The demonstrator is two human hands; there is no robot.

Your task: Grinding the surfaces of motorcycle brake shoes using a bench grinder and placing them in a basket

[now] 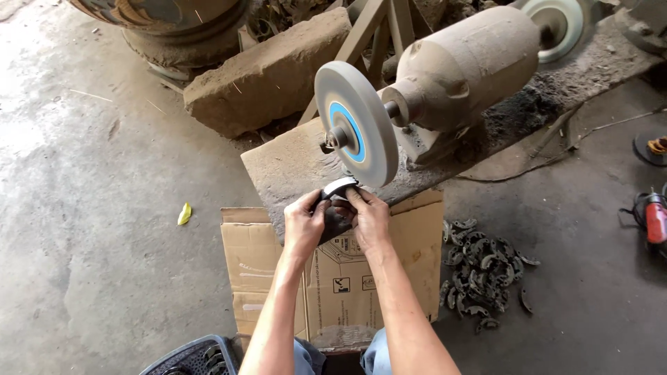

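Grey grinding wheel [356,133], blue centre ring; brown cardboard [333,278].

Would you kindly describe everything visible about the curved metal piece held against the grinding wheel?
The curved metal piece is a small arc-shaped part, dark on its body with a bright, shiny strip along its outer curve. The left hand and right hand hold it from either side, bright edge tilted up, at the lower rim of the grey grinding wheel. Whether it actually touches the wheel is unclear. It sits above a flattened cardboard box.
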